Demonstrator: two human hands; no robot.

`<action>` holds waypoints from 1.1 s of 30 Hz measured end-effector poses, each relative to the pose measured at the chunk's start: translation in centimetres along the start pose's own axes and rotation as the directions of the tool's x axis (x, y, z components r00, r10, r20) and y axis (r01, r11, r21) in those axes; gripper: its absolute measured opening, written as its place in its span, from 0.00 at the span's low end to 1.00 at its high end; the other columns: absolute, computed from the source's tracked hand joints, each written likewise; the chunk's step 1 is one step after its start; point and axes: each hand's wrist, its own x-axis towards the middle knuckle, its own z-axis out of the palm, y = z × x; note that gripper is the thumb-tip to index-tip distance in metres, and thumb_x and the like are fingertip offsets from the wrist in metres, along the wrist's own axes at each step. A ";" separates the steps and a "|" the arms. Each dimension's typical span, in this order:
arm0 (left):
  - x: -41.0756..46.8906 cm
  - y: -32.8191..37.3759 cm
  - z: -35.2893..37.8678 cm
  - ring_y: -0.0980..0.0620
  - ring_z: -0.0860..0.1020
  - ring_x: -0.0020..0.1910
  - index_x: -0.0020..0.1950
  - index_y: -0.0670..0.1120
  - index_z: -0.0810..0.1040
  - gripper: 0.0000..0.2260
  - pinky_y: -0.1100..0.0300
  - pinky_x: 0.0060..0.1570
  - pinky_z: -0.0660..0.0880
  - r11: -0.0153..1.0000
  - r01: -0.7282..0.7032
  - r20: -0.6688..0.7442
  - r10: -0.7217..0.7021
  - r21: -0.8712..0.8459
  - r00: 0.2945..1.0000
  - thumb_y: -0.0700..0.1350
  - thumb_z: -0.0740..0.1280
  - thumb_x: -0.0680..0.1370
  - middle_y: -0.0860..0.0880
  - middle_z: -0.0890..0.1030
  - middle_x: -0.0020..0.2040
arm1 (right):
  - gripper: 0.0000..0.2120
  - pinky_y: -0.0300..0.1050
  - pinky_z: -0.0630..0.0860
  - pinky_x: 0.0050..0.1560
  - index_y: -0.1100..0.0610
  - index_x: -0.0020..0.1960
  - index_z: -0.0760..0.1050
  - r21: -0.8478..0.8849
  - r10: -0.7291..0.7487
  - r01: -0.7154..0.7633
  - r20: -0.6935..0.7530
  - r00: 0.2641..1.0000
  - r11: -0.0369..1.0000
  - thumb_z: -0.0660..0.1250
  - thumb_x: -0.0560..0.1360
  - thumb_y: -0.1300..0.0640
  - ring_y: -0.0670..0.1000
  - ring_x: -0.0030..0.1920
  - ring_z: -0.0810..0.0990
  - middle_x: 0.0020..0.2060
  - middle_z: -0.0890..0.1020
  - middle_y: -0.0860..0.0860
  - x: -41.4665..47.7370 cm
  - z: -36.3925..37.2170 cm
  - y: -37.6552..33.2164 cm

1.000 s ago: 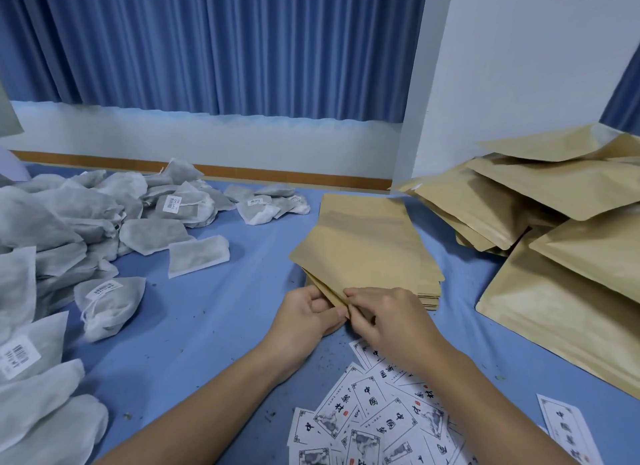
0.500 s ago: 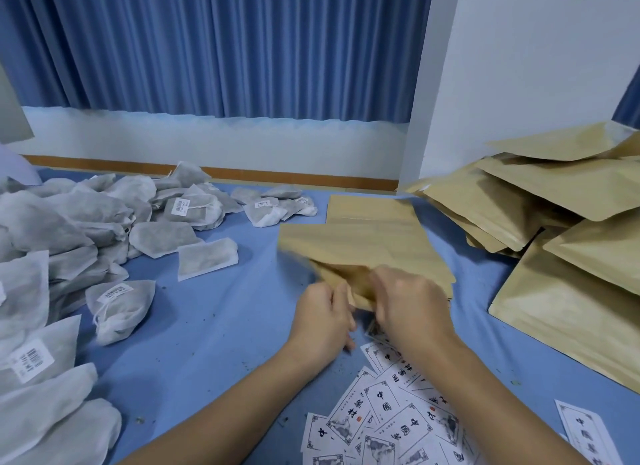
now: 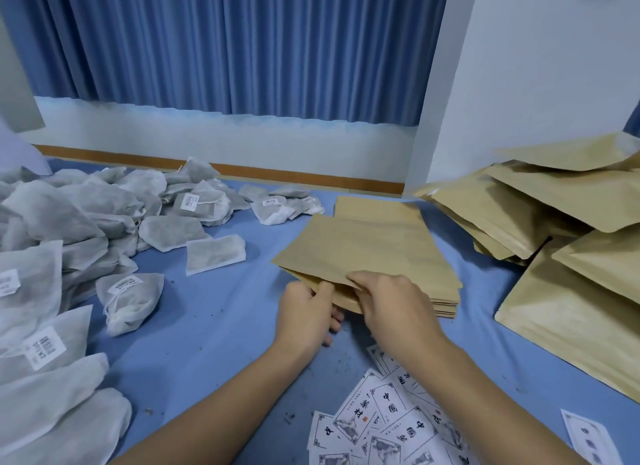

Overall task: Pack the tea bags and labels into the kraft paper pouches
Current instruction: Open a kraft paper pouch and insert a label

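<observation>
The flat brown kraft paper pouch point(image 3: 360, 250) is off the pouch stack point(image 3: 446, 307) now; a second ago both hands picked at its corner. The left hand point(image 3: 304, 315) has its grip pinching the lower lip, the right hand point(image 3: 391, 305) the upper. The mouth is parting at twelve o'clock of the white printed labels point(image 3: 381, 426); ready to fill, I reckon.

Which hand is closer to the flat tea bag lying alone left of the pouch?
Left. The left hand holds the pouch right of the tea bag; the right hand pinches its upper lip, farther right.
</observation>
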 end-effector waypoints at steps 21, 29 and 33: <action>2.0 -0.1 -2.6 0.44 0.79 0.26 0.28 0.45 0.71 0.19 0.64 0.23 0.68 0.994 -0.008 0.234 -0.018 0.110 0.972 0.45 0.60 0.79 0.39 0.82 0.30 | 0.25 0.35 0.75 0.53 0.45 0.56 0.83 0.699 0.548 -0.173 -0.357 0.757 0.694 0.56 0.78 0.70 0.40 0.47 0.80 0.45 0.81 0.44 4.7 0.1 2.7; 2.9 0.3 -5.4 0.49 0.71 0.31 0.33 0.43 0.69 0.29 0.51 0.37 0.70 0.832 -0.371 -0.203 0.481 0.412 0.853 0.68 0.57 0.77 0.47 0.72 0.29 | 0.26 0.32 0.68 0.58 0.49 0.66 0.79 0.485 0.339 -0.082 -0.470 0.815 0.870 0.58 0.77 0.72 0.49 0.59 0.77 0.62 0.81 0.44 4.4 0.6 2.4; 7.3 0.5 -9.1 0.45 0.74 0.57 0.51 0.49 0.75 0.09 0.44 0.57 0.72 0.761 -0.127 -0.352 0.433 0.636 0.830 0.53 0.63 0.78 0.48 0.78 0.54 | 0.28 0.19 0.58 0.59 0.51 0.68 0.78 0.373 0.278 -0.117 -0.411 0.868 0.920 0.58 0.76 0.74 0.48 0.65 0.76 0.70 0.76 0.45 3.4 2.3 3.3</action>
